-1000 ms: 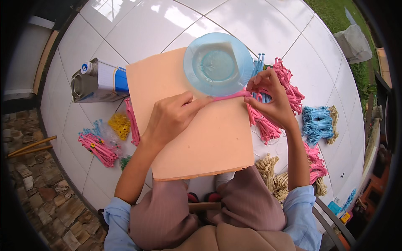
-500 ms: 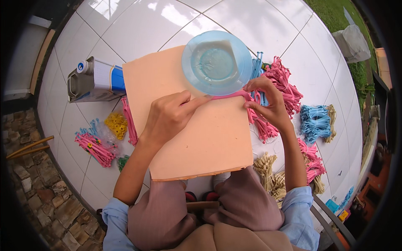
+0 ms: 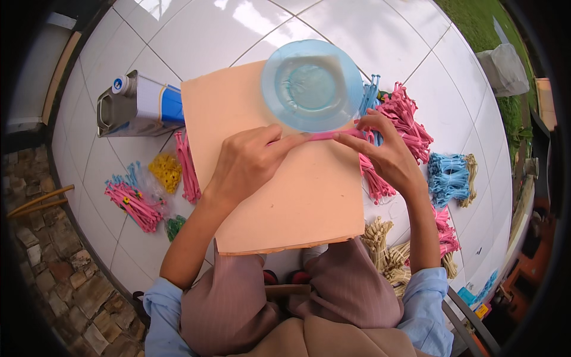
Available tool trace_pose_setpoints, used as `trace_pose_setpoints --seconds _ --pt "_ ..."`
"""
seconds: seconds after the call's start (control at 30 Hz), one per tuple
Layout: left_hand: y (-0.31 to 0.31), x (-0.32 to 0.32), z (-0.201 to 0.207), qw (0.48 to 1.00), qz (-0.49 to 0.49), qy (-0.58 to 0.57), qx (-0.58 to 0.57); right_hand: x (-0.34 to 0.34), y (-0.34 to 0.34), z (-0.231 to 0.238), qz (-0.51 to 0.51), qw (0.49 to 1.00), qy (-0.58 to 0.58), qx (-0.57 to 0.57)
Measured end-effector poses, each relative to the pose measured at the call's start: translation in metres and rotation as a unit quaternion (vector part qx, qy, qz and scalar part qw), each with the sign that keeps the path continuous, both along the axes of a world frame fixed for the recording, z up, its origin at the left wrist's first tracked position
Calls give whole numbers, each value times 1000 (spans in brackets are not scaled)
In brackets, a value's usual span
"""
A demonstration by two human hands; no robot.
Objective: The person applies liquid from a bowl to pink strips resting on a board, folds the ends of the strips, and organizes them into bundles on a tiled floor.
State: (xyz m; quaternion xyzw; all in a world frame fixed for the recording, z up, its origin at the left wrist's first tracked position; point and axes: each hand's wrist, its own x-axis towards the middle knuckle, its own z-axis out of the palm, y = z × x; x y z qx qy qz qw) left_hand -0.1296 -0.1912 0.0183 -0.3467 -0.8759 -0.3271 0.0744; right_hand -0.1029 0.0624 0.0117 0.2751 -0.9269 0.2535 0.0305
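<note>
A narrow pink strip [image 3: 326, 135] stretches between my two hands, just in front of a translucent light-blue plate [image 3: 278, 113]. My left hand [image 3: 251, 156] is closed on its left part, with the forefinger pointing along it; the strip's left end is mostly hidden under the fingers. At the other end my right hand [image 3: 389, 153] pinches the strip, thumb below and fingertips above. Beneath both hands is a peach-coloured board [image 3: 291, 202], resting on my lap. The plate stands on the board's far right part and has something clear and shiny in its middle.
Left of the board stands a metal can [image 3: 140, 107], with pink bundles [image 3: 134, 207] and yellow pieces [image 3: 165, 172] nearer me. To the right lie more pink bundles [image 3: 405, 122], a blue bundle [image 3: 447, 177] and cream bundles [image 3: 386, 256] on the white tiles.
My right hand has lowered its thumb onto the strip, and the gap between my hands is narrower. My left hand has shifted slightly right. The whole view has moved a little.
</note>
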Motion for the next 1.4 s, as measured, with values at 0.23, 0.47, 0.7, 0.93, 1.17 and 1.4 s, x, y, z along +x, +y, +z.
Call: trace_pose_setpoints --seconds 0.23,0.47,0.7,0.93,1.17,1.4 --pt "-1 0 -1 1000 1 -5 3 -2 -5 9 21 996 30 84" --pt "0 -1 0 1000 -1 -13 -2 -2 -5 12 16 995 19 96" --pt "0 -1 0 1000 1 -13 -4 -3 1 9 27 995 17 97" --pt "1 2 2 1000 -16 2 -14 1 11 -22 -13 986 -14 -165" --pt "28 42 7 987 -77 -115 86 50 45 12 -72 986 -36 -149" --pt "7 58 79 954 -127 -186 198 92 34 170 -98 991 -79 -41"
